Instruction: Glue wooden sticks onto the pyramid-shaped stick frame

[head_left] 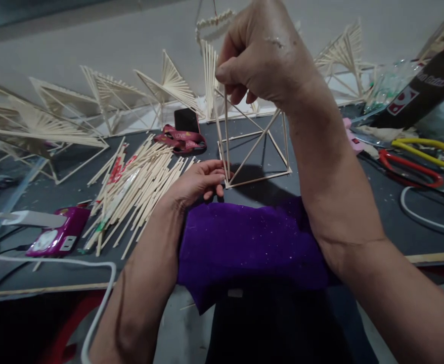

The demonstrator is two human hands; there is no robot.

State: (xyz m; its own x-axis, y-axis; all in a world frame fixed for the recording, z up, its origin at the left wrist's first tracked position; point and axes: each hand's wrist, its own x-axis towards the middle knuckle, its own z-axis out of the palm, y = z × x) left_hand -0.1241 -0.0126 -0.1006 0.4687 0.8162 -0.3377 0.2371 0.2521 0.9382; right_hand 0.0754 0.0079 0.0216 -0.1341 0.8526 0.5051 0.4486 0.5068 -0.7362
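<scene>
A frame of thin wooden sticks [260, 177] stands on the dark table in front of me. Above its near left corner, my right hand [258, 60] is closed in a pinch on the upper end of a near-upright wooden stick [226, 121]. Low at that same corner, my left hand [205, 179] has its thumb and fingers closed about the stick's foot; some fingertips are hidden behind it. My right hand covers the top of the frame. A purple cloth [245, 242] lies at the table edge between my forearms.
Left lies a pile of loose sticks [142, 187] beside a magenta power box [60, 232] with a white cable. Fanned stick models [165, 83] line the wall. A red lanyard [180, 139] lies by a phone [186, 120]. Right are scissors [409, 169] and a dark bottle [415, 91].
</scene>
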